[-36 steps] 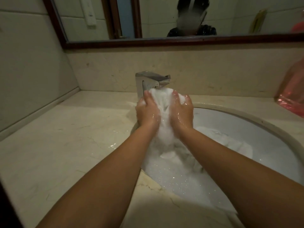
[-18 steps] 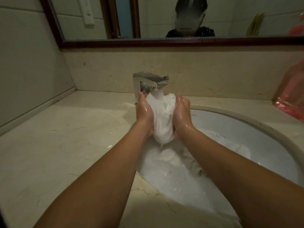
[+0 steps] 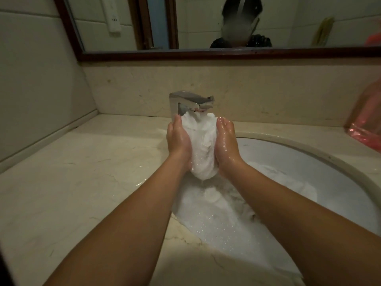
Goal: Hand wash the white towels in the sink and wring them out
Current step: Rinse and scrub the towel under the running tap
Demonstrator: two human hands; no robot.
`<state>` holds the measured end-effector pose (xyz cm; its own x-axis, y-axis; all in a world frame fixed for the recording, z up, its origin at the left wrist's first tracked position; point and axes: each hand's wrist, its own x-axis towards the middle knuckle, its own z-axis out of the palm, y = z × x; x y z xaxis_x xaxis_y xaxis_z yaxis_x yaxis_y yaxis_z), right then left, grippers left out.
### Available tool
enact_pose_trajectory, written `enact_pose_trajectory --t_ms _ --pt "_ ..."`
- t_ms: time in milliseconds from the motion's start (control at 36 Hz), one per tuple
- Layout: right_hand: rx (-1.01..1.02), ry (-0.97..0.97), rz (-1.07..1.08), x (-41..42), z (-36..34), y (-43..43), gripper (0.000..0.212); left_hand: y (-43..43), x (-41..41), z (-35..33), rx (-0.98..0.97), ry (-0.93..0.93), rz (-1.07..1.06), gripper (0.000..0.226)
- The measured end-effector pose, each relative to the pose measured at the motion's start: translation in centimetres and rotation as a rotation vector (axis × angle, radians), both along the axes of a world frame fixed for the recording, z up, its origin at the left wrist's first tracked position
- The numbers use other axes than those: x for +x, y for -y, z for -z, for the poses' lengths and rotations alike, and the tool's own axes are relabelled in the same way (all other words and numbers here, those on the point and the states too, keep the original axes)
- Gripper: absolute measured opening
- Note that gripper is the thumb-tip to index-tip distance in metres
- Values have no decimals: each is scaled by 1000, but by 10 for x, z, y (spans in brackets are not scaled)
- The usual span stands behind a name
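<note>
A wet white towel (image 3: 203,145) is bunched into a ball just under the chrome faucet (image 3: 186,103). My left hand (image 3: 178,141) presses it from the left and my right hand (image 3: 225,143) presses it from the right, both wet. Water drips from the bottom of the bundle into the white oval sink (image 3: 321,162). More white towel (image 3: 274,186) lies in soapy, foamy water in the basin, partly hidden by my right forearm.
A beige marble counter (image 3: 82,182) surrounds the sink. A pink plastic bag (image 3: 367,124) sits on the counter at the far right. A wood-framed mirror (image 3: 206,52) hangs above the backsplash. A tiled wall closes off the left side.
The towel, first hanging down into the water, has been gathered up into a compact ball between my palms, and water now drips from it.
</note>
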<state>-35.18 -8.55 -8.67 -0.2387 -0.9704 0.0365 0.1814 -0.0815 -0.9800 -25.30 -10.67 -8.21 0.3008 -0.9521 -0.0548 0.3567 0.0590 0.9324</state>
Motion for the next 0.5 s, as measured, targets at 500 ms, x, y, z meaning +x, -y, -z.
enact_pose_trajectory --t_ms 500 --pt "64 -57 59 -9 4 11 45 18 1 13 30 -78 119 70"
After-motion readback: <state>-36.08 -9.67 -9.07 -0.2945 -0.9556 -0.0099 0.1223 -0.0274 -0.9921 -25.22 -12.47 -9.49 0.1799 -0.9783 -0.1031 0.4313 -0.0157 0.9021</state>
